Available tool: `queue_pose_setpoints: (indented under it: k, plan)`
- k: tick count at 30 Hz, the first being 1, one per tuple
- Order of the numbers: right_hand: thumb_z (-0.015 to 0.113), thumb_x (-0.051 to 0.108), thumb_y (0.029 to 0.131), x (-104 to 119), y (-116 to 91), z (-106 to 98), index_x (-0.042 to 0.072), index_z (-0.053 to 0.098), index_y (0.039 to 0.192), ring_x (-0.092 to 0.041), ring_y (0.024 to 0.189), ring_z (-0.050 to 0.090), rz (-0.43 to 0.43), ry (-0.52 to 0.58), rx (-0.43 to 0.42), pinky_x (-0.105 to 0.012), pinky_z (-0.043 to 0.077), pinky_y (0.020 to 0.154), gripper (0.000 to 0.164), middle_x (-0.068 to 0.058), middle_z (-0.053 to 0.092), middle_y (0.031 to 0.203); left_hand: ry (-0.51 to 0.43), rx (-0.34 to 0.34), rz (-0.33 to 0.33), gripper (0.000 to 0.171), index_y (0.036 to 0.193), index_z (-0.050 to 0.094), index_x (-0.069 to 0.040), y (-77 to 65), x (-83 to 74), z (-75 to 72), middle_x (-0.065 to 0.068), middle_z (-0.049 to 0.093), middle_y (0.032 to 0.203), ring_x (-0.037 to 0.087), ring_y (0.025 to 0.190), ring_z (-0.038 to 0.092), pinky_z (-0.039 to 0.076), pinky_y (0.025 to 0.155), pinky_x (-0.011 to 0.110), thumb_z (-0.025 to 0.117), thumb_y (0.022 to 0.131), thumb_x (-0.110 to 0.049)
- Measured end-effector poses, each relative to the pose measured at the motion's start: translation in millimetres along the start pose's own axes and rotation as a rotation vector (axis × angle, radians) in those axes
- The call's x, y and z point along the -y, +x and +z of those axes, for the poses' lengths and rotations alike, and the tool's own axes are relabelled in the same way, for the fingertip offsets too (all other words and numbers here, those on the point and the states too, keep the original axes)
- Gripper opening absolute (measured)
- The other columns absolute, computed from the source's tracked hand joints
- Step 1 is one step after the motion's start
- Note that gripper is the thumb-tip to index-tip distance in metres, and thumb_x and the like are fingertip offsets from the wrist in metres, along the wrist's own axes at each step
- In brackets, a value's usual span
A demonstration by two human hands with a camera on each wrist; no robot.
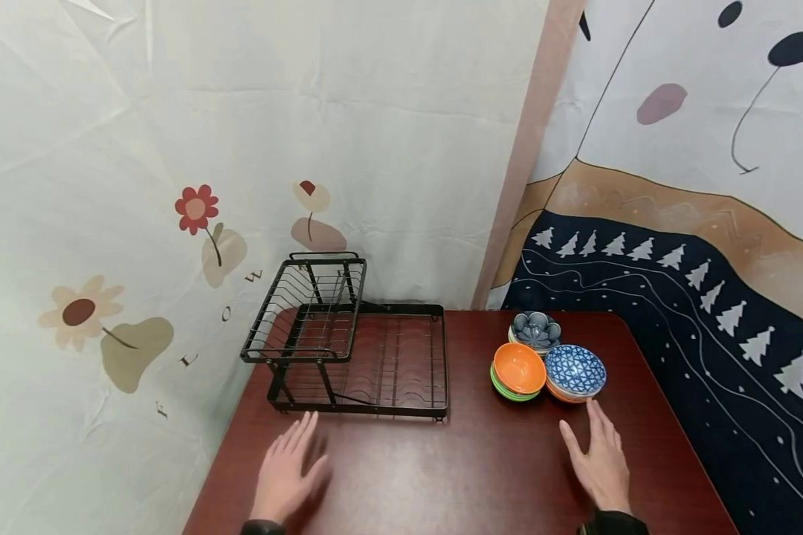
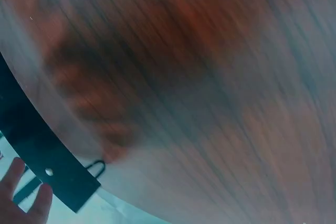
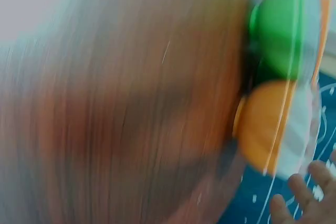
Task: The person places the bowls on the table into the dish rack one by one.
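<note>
My left hand (image 1: 285,473) is held over the table with its fingers straight and nothing in it, just in front of a black wire dish rack (image 1: 391,410). In the left wrist view, fingertips (image 2: 39,203) show beside the dark rack frame (image 2: 44,148). On the other side, my right hand (image 1: 601,462) is also empty, fingers extended close to a blue-and-white patterned bowl (image 1: 575,370) stacked on others. Beside it an orange bowl (image 1: 520,368) tops a stack with a green bowl (image 3: 283,32) below. Behind them sits a grey petal-shaped bowl (image 1: 537,329).
The reddish-brown table (image 1: 401,475) carries the rack at left and the bowl stacks at right. A raised upper tier (image 1: 301,357) stands over the rack's left part. Printed cloths hang behind (image 1: 408,148) and along the right side.
</note>
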State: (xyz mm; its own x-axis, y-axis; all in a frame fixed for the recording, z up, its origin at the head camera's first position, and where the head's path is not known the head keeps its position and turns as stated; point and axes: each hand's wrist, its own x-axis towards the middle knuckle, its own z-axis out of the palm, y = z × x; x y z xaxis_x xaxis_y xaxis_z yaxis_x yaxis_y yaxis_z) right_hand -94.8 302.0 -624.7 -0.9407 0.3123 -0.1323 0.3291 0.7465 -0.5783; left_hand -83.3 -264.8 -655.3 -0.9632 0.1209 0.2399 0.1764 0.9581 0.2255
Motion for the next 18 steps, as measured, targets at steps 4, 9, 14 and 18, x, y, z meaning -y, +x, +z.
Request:
queue_pose_setpoints:
  k: [4, 9, 14, 18]
  plan:
    - [0.039, 0.066, 0.114, 20.2, 3.3, 13.2, 0.0, 0.01, 0.176, -0.056, 0.157, 0.031, 0.107, 0.205, 0.041, -0.077, 0.032, 0.125, 0.095, -0.037, 0.026, 0.172, -0.021, 0.026, 0.035, 0.084, 0.169, 0.047, -0.018, 3.3, -8.7, 3.0, 0.009, 0.055, 0.17, 0.039, 0.149, 0.06, 0.049, 0.12, 0.067, 0.081, 0.097, -0.045]
    - [0.027, 0.07, 0.114, 42.2, 12.5, 31.1, -0.004, 0.003, 0.175, -0.056, 0.156, 0.038, 0.16, 0.508, 0.161, -0.068, 0.036, 0.131, 0.099, -0.04, 0.027, 0.172, -0.052, 0.049, 0.055, 0.082, 0.167, 0.05, -0.019, 5.6, -18.4, 3.8, 0.009, 0.057, 0.168, 0.04, 0.148, 0.061, 0.049, 0.12, 0.068, 0.082, 0.095, -0.043]
    - [0.025, 0.072, 0.113, 59.8, 29.7, 43.3, -0.004, -0.009, 0.174, -0.057, 0.16, 0.034, 0.203, 0.742, 0.301, -0.063, 0.036, 0.133, 0.103, -0.043, 0.014, 0.176, -0.062, 0.054, 0.064, 0.079, 0.165, 0.053, -0.02, 6.0, -24.7, 4.5, 0.009, 0.06, 0.166, 0.039, 0.146, 0.062, 0.05, 0.119, 0.068, 0.083, 0.095, -0.041]
    - [0.026, 0.076, 0.11, 68.1, 44.3, 46.4, -0.001, -0.016, 0.173, -0.057, 0.161, 0.033, 0.279, 0.851, 0.344, -0.057, 0.042, 0.131, 0.109, -0.042, 0.005, 0.178, -0.064, 0.074, 0.069, 0.077, 0.165, 0.053, -0.02, 6.6, -28.8, 5.0, 0.008, 0.06, 0.165, 0.039, 0.146, 0.062, 0.049, 0.119, 0.068, 0.082, 0.096, -0.041]
